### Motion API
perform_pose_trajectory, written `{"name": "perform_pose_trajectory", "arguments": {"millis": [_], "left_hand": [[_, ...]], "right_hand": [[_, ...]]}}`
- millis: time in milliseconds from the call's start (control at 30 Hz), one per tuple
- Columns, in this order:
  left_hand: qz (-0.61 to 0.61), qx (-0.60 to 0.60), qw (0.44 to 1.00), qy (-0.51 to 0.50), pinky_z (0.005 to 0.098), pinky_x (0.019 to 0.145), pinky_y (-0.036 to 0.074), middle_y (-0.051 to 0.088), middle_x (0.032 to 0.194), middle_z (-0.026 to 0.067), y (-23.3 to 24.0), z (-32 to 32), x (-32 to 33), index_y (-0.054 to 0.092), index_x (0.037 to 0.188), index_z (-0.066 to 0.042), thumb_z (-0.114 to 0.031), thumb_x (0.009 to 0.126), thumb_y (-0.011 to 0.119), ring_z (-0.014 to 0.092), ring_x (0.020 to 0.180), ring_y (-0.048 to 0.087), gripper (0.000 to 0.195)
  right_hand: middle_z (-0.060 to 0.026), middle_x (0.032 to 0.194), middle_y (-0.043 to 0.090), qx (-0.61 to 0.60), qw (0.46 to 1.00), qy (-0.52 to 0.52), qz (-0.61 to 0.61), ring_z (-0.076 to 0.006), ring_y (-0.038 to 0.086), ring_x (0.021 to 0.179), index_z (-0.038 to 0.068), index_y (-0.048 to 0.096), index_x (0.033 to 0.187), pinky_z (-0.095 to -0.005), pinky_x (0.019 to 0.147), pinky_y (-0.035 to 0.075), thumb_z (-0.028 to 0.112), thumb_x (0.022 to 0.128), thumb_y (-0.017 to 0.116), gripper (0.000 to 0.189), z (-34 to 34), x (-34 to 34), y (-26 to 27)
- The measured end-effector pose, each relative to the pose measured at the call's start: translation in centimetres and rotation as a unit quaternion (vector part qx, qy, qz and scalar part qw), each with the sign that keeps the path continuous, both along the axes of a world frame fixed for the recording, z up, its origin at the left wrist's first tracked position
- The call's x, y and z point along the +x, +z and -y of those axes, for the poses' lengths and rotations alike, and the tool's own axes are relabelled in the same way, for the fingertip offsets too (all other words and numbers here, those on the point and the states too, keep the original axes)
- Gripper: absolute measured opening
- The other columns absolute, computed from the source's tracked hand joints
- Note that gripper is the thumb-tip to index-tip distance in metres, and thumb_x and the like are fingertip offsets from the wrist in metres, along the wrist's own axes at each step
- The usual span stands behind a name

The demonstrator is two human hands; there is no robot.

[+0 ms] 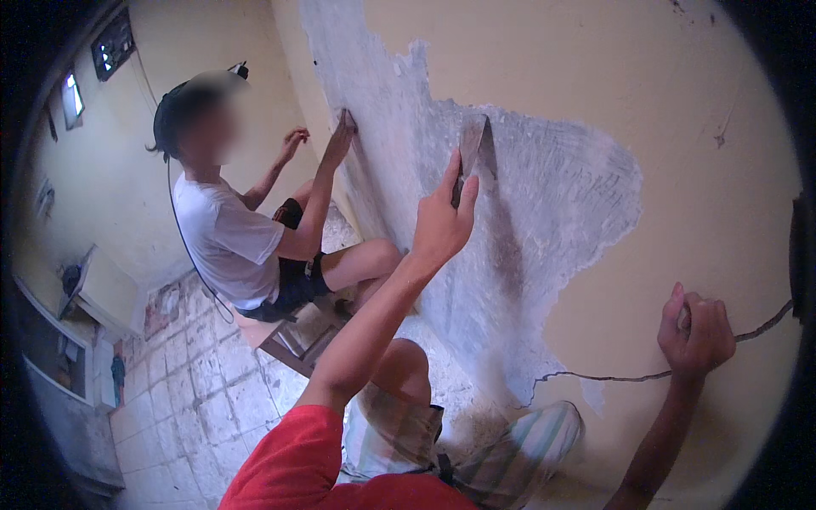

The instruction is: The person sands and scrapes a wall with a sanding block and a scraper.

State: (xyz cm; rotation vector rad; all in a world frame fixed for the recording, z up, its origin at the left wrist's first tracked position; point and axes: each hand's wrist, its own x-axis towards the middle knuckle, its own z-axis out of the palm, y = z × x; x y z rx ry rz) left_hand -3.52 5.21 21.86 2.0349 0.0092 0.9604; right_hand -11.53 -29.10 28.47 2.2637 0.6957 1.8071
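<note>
My left hand [443, 223] is raised in front of the wall, shut on a putty knife [473, 141] by its dark handle. The index finger lies along the tool. Its wide metal blade points up at the wall, near the upper edge of a bare grey patch [542, 185] where the yellowish paint is gone. My right hand [698, 331] is close to the painted wall at the right, its fingers curled into a loose fist over part of a long crack [618, 378]. Whether something small is inside that fist is hard to see.
At the left a co-worker [226, 236] in a white shirt sits on a wooden piece of furniture [296, 350], one hand at the grey wall surface. Worn floor tiles [185, 376] spread below. A pale box-like object [111, 287] stands farther back. My bent knees are near the wall's base.
</note>
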Motion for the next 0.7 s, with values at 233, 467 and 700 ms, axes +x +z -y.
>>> {"name": "perform_pose_trajectory", "arguments": {"millis": [233, 467, 700], "left_hand": [[-0.034, -0.006, 0.999, -0.003, 0.0452, 0.072, 0.048, 0.062, 0.088, 0.0286, 0.7, -0.4, -0.1, 0.038, 0.139, -0.011, -0.036, 0.093, 0.049, 0.045, 0.081, 0.061, 0.053], [-0.039, 0.002, 0.999, 0.015, 0.0378, 0.074, 0.048, 0.065, 0.084, 0.0222, 0.7, -0.4, 0.1, 0.040, 0.139, -0.015, -0.039, 0.094, 0.049, 0.034, 0.078, 0.064, 0.052], [-0.007, -0.001, 1.000, 0.002, 0.0458, 0.068, 0.047, 0.062, 0.079, 0.0275, 1.0, 0.2, 0.1, 0.038, 0.138, -0.010, -0.037, 0.093, 0.050, 0.045, 0.075, 0.061, 0.054]], "right_hand": [[-0.0030, 0.055, 0.047, -0.017, 1.000, 0.011, -0.004, -0.0210, 0.047, 0.044, 0.013, 0.054, 0.072, -0.0318, 0.037, 0.036, 0.013, 0.073, 0.075, 0.021, 0.0, -0.2, 0.2], [-0.0035, 0.055, 0.043, -0.020, 0.998, 0.059, -0.005, -0.0153, 0.040, 0.044, 0.005, 0.055, 0.072, -0.0274, 0.039, 0.030, 0.001, 0.076, 0.071, 0.016, -0.3, -0.1, 0.6], [-0.0031, 0.055, 0.044, -0.019, 0.999, 0.039, -0.013, -0.0149, 0.040, 0.044, 0.005, 0.056, 0.072, -0.0271, 0.039, 0.030, 0.001, 0.076, 0.071, 0.016, -0.2, 0.0, 0.8]]}}
